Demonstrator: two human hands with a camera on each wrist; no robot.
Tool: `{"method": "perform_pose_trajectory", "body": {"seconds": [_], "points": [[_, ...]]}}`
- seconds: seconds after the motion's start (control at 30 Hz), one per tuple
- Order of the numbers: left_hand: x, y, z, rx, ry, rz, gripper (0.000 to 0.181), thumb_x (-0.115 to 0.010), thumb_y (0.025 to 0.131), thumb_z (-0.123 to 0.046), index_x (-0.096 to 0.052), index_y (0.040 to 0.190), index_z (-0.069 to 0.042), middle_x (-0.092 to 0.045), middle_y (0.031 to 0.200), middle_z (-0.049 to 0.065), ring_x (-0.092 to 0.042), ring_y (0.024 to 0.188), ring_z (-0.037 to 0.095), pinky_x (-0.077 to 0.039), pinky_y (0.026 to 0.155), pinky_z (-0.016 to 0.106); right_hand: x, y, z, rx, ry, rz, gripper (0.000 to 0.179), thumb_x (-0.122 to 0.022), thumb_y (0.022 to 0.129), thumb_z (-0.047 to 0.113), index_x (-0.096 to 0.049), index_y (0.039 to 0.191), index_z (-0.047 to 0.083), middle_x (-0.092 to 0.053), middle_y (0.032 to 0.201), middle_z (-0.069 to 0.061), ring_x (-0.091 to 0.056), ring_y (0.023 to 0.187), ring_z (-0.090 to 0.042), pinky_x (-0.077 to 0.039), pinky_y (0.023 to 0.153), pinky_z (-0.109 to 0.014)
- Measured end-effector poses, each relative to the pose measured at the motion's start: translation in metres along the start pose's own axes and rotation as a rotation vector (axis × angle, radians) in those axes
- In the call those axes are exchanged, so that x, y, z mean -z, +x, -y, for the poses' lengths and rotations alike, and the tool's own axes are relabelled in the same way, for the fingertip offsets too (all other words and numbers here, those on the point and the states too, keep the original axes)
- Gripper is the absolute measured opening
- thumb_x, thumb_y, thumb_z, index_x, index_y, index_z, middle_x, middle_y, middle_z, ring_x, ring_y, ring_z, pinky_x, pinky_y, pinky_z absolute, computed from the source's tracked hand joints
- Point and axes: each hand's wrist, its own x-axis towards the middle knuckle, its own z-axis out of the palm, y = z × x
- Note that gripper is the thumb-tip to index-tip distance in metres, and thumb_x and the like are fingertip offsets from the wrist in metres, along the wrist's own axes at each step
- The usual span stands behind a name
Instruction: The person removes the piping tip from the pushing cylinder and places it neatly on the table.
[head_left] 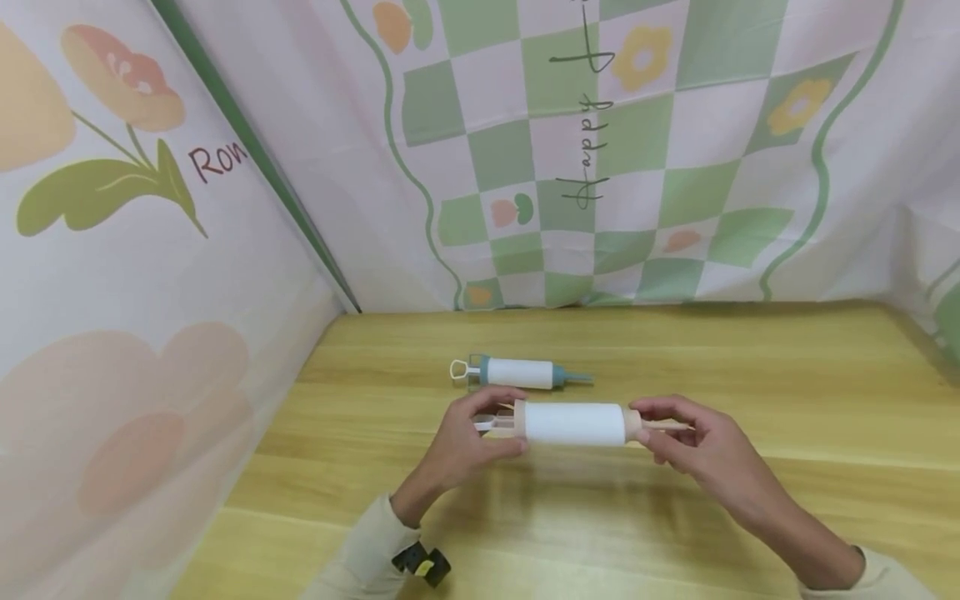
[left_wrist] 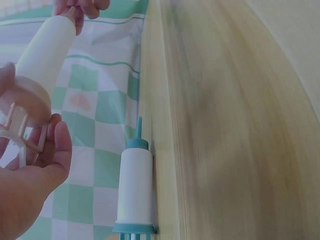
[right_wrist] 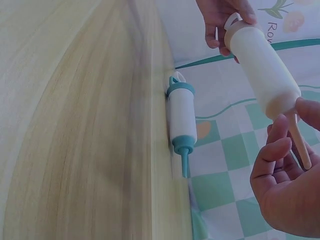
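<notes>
A large syringe with a white barrel and beige ends (head_left: 574,423) is held level above the table by both hands. My left hand (head_left: 467,442) grips its beige collar at the handle end, thumb in front and fingers behind. At the other end, my right hand (head_left: 693,437) pinches the beige cap where the thin nozzle (right_wrist: 300,142) begins. In the left wrist view the pale handle (left_wrist: 21,132) shows beside the left palm. Behind the hands, a second syringe, white with teal ends (head_left: 520,373), lies on its side, its nozzle towards the right.
Both syringes are over a light wood-grain table (head_left: 360,492). A cloth with green checks (head_left: 570,150) hangs along the table's back edge, and a flower-printed cloth (head_left: 150,375) stands at the left. A black strap (head_left: 422,562) is on the left sleeve.
</notes>
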Motion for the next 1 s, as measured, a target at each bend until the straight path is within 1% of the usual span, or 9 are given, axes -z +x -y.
{"method": "perform_pose_trajectory", "body": {"seconds": [0.1, 0.23, 0.3, 0.4, 0.57, 0.73, 0.83, 1.0], "points": [[0.000, 0.000, 0.000, -0.005, -0.017, -0.021, 0.046, -0.082, 0.080, -0.007, -0.065, 0.123, -0.004, -0.065, 0.117, 0.009, -0.064, 0.105, 0.028, -0.055, 0.088, 0.038, -0.002, 0.002, 0.000, 0.023, 0.031, 0.001, 0.037, -0.062, 0.101, 0.017, -0.056, 0.135, 0.004, -0.062, 0.118, -0.016, -0.065, 0.078, -0.024, -0.053, 0.061, -0.031], [0.000, -0.001, 0.000, -0.020, -0.021, -0.032, 0.046, -0.082, 0.080, -0.007, -0.066, 0.122, -0.005, -0.065, 0.116, 0.010, -0.064, 0.104, 0.027, -0.056, 0.087, 0.039, -0.004, 0.006, 0.000, 0.019, 0.072, 0.011, 0.037, -0.053, 0.106, 0.018, -0.050, 0.138, 0.000, -0.064, 0.107, -0.013, -0.065, 0.077, -0.023, -0.053, 0.059, -0.030], [0.000, -0.001, 0.000, -0.021, -0.013, -0.036, 0.046, -0.083, 0.079, -0.008, -0.066, 0.122, -0.005, -0.066, 0.115, 0.010, -0.065, 0.103, 0.026, -0.056, 0.087, 0.038, -0.005, 0.009, 0.001, 0.003, 0.077, 0.018, 0.037, -0.049, 0.107, 0.019, -0.050, 0.138, -0.002, -0.064, 0.103, -0.012, -0.065, 0.076, -0.022, -0.053, 0.058, -0.030], [0.001, -0.002, 0.000, -0.011, -0.004, -0.043, 0.047, -0.084, 0.078, -0.009, -0.067, 0.122, -0.006, -0.066, 0.115, 0.008, -0.064, 0.102, 0.025, -0.055, 0.086, 0.038, -0.007, 0.011, 0.002, -0.016, 0.086, 0.023, 0.037, -0.047, 0.108, 0.021, -0.053, 0.135, -0.003, -0.066, 0.098, -0.013, -0.065, 0.075, -0.023, -0.052, 0.057, -0.030], [0.001, -0.003, 0.003, -0.005, 0.005, -0.040, 0.047, -0.083, 0.079, -0.010, -0.066, 0.122, -0.007, -0.065, 0.117, 0.007, -0.063, 0.104, 0.022, -0.054, 0.089, 0.038, -0.010, 0.012, 0.002, -0.049, 0.106, 0.028, 0.036, -0.052, 0.106, 0.022, -0.057, 0.128, -0.005, -0.070, 0.092, -0.015, -0.065, 0.072, -0.023, -0.052, 0.056, -0.029], [0.001, -0.004, 0.003, -0.006, 0.003, -0.032, 0.046, -0.083, 0.078, -0.011, -0.066, 0.121, -0.008, -0.065, 0.115, 0.007, -0.064, 0.102, 0.022, -0.054, 0.088, 0.038, -0.012, 0.011, 0.002, -0.093, 0.124, 0.038, 0.035, -0.059, 0.103, 0.025, -0.061, 0.121, -0.005, -0.070, 0.089, -0.014, -0.063, 0.070, -0.023, -0.050, 0.056, -0.029], [0.001, -0.004, 0.003, -0.007, 0.012, -0.032, 0.045, -0.083, 0.078, -0.012, -0.066, 0.120, -0.008, -0.066, 0.113, 0.006, -0.064, 0.101, 0.022, -0.055, 0.087, 0.038, -0.013, 0.011, 0.002, -0.071, 0.124, 0.036, 0.030, -0.060, 0.102, 0.023, -0.062, 0.117, -0.003, -0.070, 0.089, -0.014, -0.062, 0.070, -0.024, -0.049, 0.057, -0.029], [0.001, -0.004, 0.003, -0.010, 0.040, -0.044, 0.043, -0.082, 0.078, -0.016, -0.066, 0.117, -0.008, -0.066, 0.110, 0.005, -0.064, 0.099, 0.021, -0.053, 0.087, 0.037, -0.015, 0.009, 0.000, 0.018, 0.064, 0.018, 0.024, -0.064, 0.100, 0.016, -0.062, 0.117, -0.001, -0.070, 0.095, -0.010, -0.064, 0.075, -0.021, -0.052, 0.063, -0.029]]}}
